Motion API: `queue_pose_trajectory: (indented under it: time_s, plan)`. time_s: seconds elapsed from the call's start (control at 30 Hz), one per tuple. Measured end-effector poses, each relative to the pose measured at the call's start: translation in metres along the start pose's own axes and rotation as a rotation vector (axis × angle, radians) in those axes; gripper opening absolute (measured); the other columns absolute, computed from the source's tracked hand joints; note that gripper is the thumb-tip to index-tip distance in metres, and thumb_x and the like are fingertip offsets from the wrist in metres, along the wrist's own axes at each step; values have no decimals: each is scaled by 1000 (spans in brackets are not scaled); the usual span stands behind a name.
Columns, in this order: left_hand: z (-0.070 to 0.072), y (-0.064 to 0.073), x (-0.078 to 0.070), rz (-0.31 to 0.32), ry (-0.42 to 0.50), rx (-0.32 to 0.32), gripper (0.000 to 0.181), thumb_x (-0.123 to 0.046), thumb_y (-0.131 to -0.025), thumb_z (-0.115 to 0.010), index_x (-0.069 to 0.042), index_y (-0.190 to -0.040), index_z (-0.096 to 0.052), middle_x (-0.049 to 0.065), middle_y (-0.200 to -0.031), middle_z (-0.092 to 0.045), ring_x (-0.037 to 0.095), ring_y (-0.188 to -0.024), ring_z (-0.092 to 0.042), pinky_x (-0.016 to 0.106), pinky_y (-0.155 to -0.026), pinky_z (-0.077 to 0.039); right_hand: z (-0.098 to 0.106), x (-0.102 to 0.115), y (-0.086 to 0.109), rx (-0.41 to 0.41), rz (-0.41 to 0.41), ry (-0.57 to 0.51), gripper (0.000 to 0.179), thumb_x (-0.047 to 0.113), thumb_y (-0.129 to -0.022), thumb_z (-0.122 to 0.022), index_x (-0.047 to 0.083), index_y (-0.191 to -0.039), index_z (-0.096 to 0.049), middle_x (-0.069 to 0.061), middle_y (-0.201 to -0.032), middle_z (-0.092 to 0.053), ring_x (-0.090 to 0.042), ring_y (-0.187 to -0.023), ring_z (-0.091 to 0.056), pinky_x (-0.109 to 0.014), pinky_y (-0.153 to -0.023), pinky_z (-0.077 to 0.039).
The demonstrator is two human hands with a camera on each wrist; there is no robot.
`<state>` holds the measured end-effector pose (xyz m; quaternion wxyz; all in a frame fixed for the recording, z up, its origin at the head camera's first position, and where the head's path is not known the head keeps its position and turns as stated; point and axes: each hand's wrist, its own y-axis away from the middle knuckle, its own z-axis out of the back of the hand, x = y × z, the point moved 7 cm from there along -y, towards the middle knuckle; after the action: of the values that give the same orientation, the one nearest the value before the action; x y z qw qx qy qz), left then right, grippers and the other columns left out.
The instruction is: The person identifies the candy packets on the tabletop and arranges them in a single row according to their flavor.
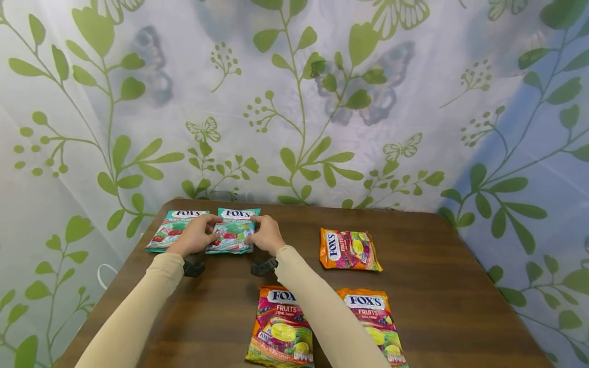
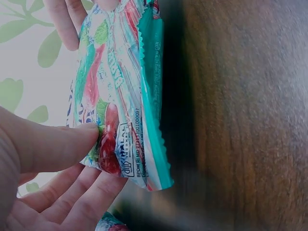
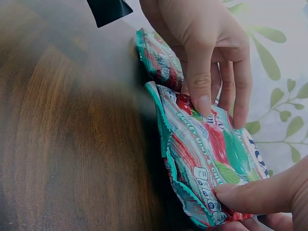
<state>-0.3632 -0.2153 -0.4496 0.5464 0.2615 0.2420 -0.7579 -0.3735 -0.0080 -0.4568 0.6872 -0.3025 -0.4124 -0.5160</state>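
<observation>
A teal Fox's mint candy bag (image 1: 231, 239) lies at the far left of the table, held between both hands. My left hand (image 1: 197, 236) grips its left side, thumb on the printed front and fingers behind, as the left wrist view shows. On the opposite side, my right hand (image 1: 268, 236) pinches the edge; its thumb (image 3: 250, 195) presses the front near the bottom corner. A second teal candy bag (image 1: 169, 232) lies just to the left, partly covered by the left hand.
An orange Fox's fruit candy bag (image 1: 350, 250) lies turned sideways right of the middle. Nearer the front are two more fruit candy bags, one (image 1: 280, 329) left of the right sleeve, the other (image 1: 375, 322) partly behind it. A patterned curtain (image 1: 313, 102) hangs behind the brown table (image 1: 428, 286).
</observation>
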Motion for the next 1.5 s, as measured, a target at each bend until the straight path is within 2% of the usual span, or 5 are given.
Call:
queue_pose_trajectory:
  time_s: [0.4, 0.7, 0.9, 1.17, 1.5]
  plan:
    - [-15, 10, 5, 18, -10, -3, 40, 1, -102, -72, 10, -140, -64, 28, -128, -66, 35, -100, -62, 54, -87, -54, -9, -14, 10, 8, -21, -15, 76, -7, -85, -90, -2, -154, -59, -23, -134, -68, -12, -67, -61, -26, -62, -49]
    - [-25, 7, 1, 0, -28, 3, 38, 1, -102, -72, 10, -138, -65, 26, -123, -67, 35, -99, -61, 55, -87, -55, -5, -28, 13, -14, -47, 5, 74, -4, -85, -91, -2, -153, -61, -18, -122, -72, -13, -82, -68, -28, -69, -58]
    - [-28, 4, 0, -10, -25, 9, 37, 1, -103, -71, 10, -138, -65, 27, -127, -66, 36, -102, -64, 57, -89, -56, -2, -31, 14, -5, -61, -8, 75, -3, -87, -91, 0, -155, -60, -19, -124, -71, -13, -78, -65, -27, -66, -56]
    - [-21, 3, 0, -35, -24, 11, 37, 1, -103, -71, 11, -138, -64, 30, -125, -64, 39, -102, -65, 57, -87, -57, -4, -27, 9, -15, -51, 5, 74, -2, -87, -91, 1, -154, -61, -19, -131, -70, -14, -76, -61, -27, -65, -52]
    - [-6, 4, -3, -41, -67, -14, 37, 1, -102, -72, 13, -136, -64, 30, -119, -64, 41, -99, -66, 59, -84, -57, -9, -11, 2, -26, -14, 79, 73, 3, -88, -92, 0, -154, -61, -20, -142, -67, -23, -108, -63, -30, -83, -56]
